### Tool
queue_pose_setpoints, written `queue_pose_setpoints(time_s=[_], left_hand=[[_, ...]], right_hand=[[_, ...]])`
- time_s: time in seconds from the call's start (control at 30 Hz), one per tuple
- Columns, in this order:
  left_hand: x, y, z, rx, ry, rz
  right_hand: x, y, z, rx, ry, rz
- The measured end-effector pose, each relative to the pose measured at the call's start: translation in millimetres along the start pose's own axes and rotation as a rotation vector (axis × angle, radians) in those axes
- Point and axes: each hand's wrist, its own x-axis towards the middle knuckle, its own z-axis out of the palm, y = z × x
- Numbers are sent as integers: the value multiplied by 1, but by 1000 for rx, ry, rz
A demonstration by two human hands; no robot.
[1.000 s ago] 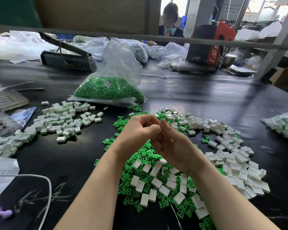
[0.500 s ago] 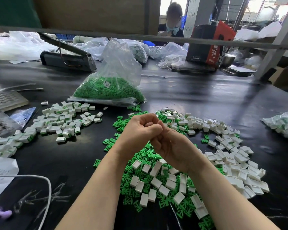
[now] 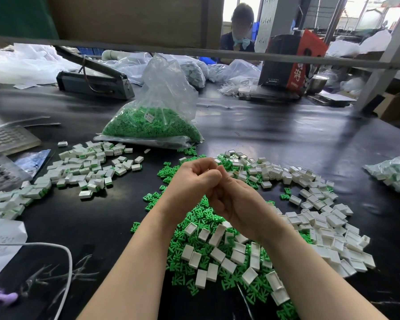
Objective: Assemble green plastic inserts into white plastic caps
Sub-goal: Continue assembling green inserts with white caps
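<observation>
Little change since earlier frame: left hand (image 3: 195, 179) and right hand (image 3: 234, 200) stay pressed together at centre, grips curled, contents hidden. Judged mid-press; next, drop piece upper left.

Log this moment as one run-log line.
left hand: curled, contents hidden | right hand: curled, touching left | green inserts: loose pile below | white caps: loose, right

Glossy black table (image 3: 275, 139); clear crinkled plastic bag (image 3: 164, 88).
</observation>
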Motion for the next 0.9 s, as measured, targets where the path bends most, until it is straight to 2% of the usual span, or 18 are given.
queue_pose_setpoints(time_s=[0.17,0.23,0.3,0.4,0.5,0.6,0.67,0.83,0.9], left_hand=[[1,-2,-1,-29,13,-42],[3,-5,-6,-67,80,-119],[5,-10,-16,-111,215,-240],[6,-16,-41,-410,489,-430],[3,-20,-70,-818,714,-515],[1,-24,-91,-1136,846,-509],[0,-26,-100,-1254,911,-474],[-3,-30,-109,-1360,1032,-315],[-5,-27,-109,-1394,1012,-218]], right_hand=[[-2,-4,3,-134,47,15],[-5,-8,3,-295,89,7],[-7,-13,0,-443,178,-23],[-12,-22,-13,-526,346,-62],[-16,-28,-30,-620,498,-84],[-19,-29,-42,-844,540,-57],[-19,-27,-48,-954,530,-3],[-16,-21,-45,-1201,465,55],[-14,-19,-40,-1291,411,69]])
